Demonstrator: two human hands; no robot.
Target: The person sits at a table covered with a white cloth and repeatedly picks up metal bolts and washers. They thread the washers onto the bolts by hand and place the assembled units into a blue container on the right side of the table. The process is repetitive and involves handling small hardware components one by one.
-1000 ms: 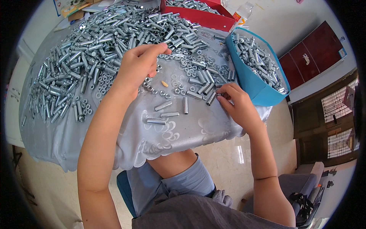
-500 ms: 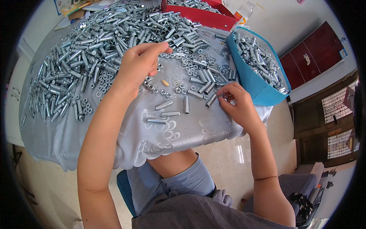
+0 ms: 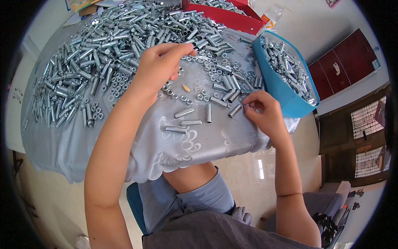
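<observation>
My left hand (image 3: 159, 72) reaches over the near edge of a big heap of silvery metal sleeves and bolts (image 3: 137, 31). Its thumb and forefinger are pinched together against the heap; whatever is between them is hidden. At the right, my right hand (image 3: 267, 114) hovers low over the cloth with fingers curled and tips together, their contents too small to make out. Just left of those fingertips lies a loose metal sleeve (image 3: 235, 111). Between my hands are scattered hex nuts (image 3: 189, 101), flat washers (image 3: 236, 65) and several more sleeves (image 3: 208, 113).
A blue fabric bin (image 3: 286, 93) full of bolt assemblies stands right of my right hand. Behind the heap is a red box (image 3: 226, 17) of metal parts, with a clear bottle (image 3: 271, 16) beside it. A grey patterned tablecloth (image 3: 215, 143) hangs over the near edge.
The view has shifted slightly, so the table appears farther right. My left fingertips have moved a little right and away along the heap's edge. My right hand stays nearly in place by the sleeve.
</observation>
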